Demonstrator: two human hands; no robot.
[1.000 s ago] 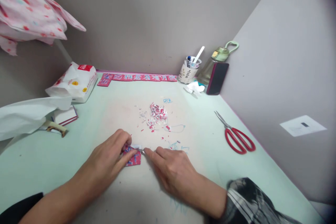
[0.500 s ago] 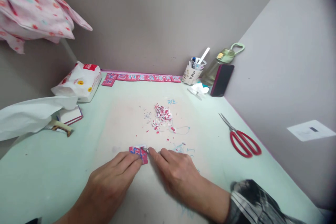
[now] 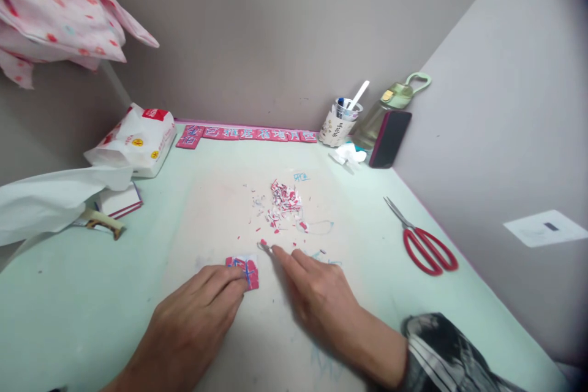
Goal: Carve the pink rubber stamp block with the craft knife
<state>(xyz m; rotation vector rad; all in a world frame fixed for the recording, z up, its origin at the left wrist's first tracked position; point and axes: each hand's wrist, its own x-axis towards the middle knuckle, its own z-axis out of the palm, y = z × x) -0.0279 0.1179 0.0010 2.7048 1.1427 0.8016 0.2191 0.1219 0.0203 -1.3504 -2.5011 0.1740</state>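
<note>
Pink tile [image 3: 250, 268] marked with blue strokes lies flat on the counter [image 3: 151, 220], under the bent fingertips of the left hand [image 3: 197, 303], which press it down rather than grip it. The right hand [image 3: 316, 288] is closed in a pinch round a small metal tool [image 3: 266, 247], whose tip is apart from the tile and has a red scrap [image 3: 263, 242] at it. Whitish material shows along the tile's far edge, while much of its face is pink and blue; I judge the cutting partly done, with a good share left.

Farther out, a heap of red and white shavings [image 3: 285, 199] suggests plenty has been pared away. By the wall, a row of pink tiles [image 3: 261, 134] with pale characters looks finished.

Left fingers cover the tile's near-left part, so its character cannot be read whole. The tool's handle is hidden in the grasp, its kind uncertain. The left forearm is cut off at the lower edge.
</note>
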